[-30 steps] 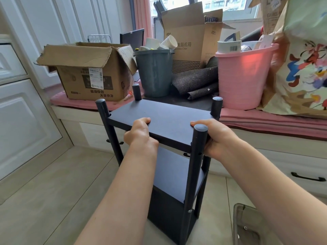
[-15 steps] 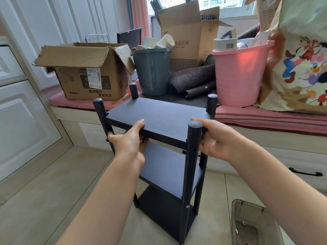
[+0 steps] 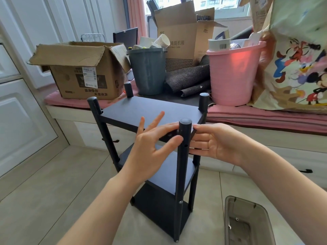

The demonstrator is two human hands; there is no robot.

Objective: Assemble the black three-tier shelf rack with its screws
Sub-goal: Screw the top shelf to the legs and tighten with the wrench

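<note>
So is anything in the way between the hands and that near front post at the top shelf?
Nothing visible. The left hand already touches the near front post with thumb and fingers, and the right hand sits against its other side beneath the top shelf.

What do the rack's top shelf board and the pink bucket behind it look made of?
Top shelf board: apparently laminated wood board, matte black; flat, thin square edge, dull sheen. Pink bucket: plastic, likely; light glows through its ribbed wall.

Bright window (image 3: 228, 4) daylight — wide-angle bending at edges
</note>
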